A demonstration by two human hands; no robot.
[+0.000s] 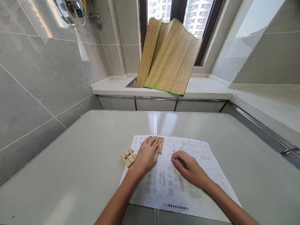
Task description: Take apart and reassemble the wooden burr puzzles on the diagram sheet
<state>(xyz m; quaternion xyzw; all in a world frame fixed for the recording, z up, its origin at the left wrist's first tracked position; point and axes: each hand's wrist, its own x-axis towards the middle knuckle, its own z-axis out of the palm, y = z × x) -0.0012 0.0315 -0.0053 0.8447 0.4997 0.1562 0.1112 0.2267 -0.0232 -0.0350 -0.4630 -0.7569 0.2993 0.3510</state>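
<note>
My left hand (147, 153) lies over a flat wooden puzzle piece (161, 144) with cut-out notches, at the top of a printed sheet (168, 200). Its fingers bend across the wood and its thumb sits by the near edge, so part of the piece is hidden. Just left of that wrist, some joined notched wooden pieces (127, 157) rest partly on the paper's left edge. My right hand (188, 167) rests on the sheet, fingers curled in and thumb close to the index finger; I see nothing held there.
A pale folding table (70, 175) with a centre seam carries the sheet. Beyond its far edge, a bamboo mat (172, 59) with green trim leans on the window sill (112, 89). Grey tiled walls (47, 78) flank the table, and a metal rail (260, 129) runs along the right.
</note>
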